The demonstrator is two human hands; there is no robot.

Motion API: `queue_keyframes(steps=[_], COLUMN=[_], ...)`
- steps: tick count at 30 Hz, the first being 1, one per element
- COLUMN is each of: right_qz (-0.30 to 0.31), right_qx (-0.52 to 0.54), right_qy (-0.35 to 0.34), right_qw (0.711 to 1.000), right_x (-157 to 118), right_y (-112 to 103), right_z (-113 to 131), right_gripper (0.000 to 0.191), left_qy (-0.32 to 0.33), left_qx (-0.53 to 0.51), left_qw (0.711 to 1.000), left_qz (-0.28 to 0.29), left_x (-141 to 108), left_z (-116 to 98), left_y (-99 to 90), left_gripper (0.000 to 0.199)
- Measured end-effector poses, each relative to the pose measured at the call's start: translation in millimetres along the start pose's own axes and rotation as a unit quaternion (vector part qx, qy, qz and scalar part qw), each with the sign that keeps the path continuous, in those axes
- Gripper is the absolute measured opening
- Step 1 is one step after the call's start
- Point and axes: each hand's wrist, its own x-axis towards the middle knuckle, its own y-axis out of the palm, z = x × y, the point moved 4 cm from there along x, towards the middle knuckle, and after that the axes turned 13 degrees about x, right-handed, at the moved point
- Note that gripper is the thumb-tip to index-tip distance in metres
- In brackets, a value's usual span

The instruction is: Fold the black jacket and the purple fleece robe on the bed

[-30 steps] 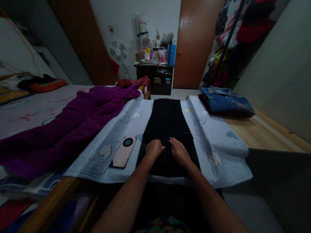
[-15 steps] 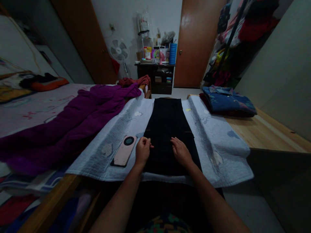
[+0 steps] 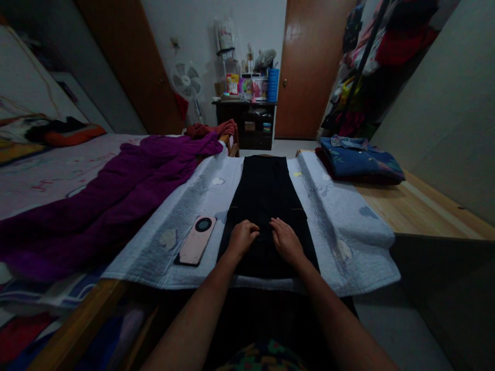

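A black garment [image 3: 265,188] lies spread lengthwise on a light quilted cloth [image 3: 340,216]; whether it is trousers or a skirt I cannot tell. My left hand [image 3: 243,238] rests on its nearer half with fingers stretched inward and slightly bent, holding nothing. Close by on the right, my right hand [image 3: 285,239] lies on the same fabric, fingers extended and palm down. A narrow gap separates the fingertips of both hands. Left of the garment, a pink phone [image 3: 196,245] with a round black camera lies on the cloth.
A purple blanket [image 3: 127,180] covers part of the bed at left. Folded blue clothes [image 3: 359,159] sit on a wooden surface [image 3: 381,203] at right. Farther back stand a white fan [image 3: 187,78], a dark cabinet [image 3: 257,136] and a wooden door [image 3: 303,72].
My left hand has moved right from the garment's left part toward its middle, and its curled fingers have straightened. The right hand has hardly moved.
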Motion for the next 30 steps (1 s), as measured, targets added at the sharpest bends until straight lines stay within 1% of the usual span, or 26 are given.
queue_keyframes(steps=[2, 4, 7, 9, 11, 13, 16, 17, 19, 21, 23, 25, 27, 28, 29, 30], right_qz=[-0.001, 0.001, 0.010, 0.012, 0.012, 0.011, 0.010, 0.009, 0.007, 0.003, 0.001, 0.002, 0.008, 0.011, 0.011, 0.010], right_qx=[0.002, 0.004, 0.005, 0.007, 0.010, 0.012, 0.013, 0.013, 0.017, 0.028, 0.051, 0.084, 0.116, 0.127, 0.132, 0.129], right_qy=[0.001, 0.001, 0.006, 0.010, 0.013, 0.018, 0.022, 0.021, 0.019, 0.021, 0.028, 0.049, 0.088, 0.109, 0.127, 0.138], right_qw=[1.000, 1.000, 1.000, 1.000, 1.000, 1.000, 1.000, 1.000, 1.000, 0.999, 0.998, 0.995, 0.989, 0.986, 0.983, 0.982], right_x=[0, 0, 0, 0, 1, 1, 0, 0, -1, -1, -1, 1, 4, 6, 8, 10], right_y=[0, 0, -1, -3, -4, -5, -5, -5, -4, -4, -5, -8, -11, -13, -14, -14], right_z=[0, 0, 2, 4, 5, 6, 7, 6, 5, 3, 2, 3, 6, 8, 11, 14], right_gripper=[0.038, 0.038, 0.039, 0.039, 0.040, 0.040, 0.039, 0.039, 0.039, 0.039, 0.037, 0.035, 0.033, 0.033, 0.034, 0.036], left_qy=[-0.013, -0.011, 0.028, 0.053, 0.053, 0.023, -0.049, -0.073, -0.113, -0.137, -0.155, -0.174, -0.191, -0.196, -0.197, -0.196], left_qx=[0.030, 0.068, 0.103, 0.101, 0.074, 0.026, -0.048, -0.064, -0.077, -0.061, -0.021, 0.030, 0.084, 0.110, 0.134, 0.153], left_qw=[0.999, 0.997, 0.994, 0.993, 0.996, 0.998, 0.989, 0.984, 0.978, 0.976, 0.977, 0.976, 0.972, 0.968, 0.962, 0.955], left_qz=[0.009, 0.019, 0.026, 0.017, -0.009, -0.056, -0.133, -0.148, -0.159, -0.156, -0.148, -0.129, -0.107, -0.111, -0.130, -0.161], left_x=[1, 2, 1, 0, -3, -6, -13, -15, -21, -25, -30, -34, -37, -39, -40, -41], left_z=[-3, -6, -9, -10, -7, 1, 22, 31, 48, 63, 73, 79, 80, 78, 74, 69], left_y=[-1.4, -1.6, 1.3, 3.5, 3.0, -1.9, -15.1, -19.8, -28.1, -34.1, -36.9, -36.2, -34.6, -35.3, -37.6, -41.2], left_gripper=[0.011, 0.011, 0.013, 0.013, 0.014, 0.015, 0.015, 0.015, 0.015, 0.016, 0.015, 0.018, 0.023, 0.022, 0.019, 0.016])
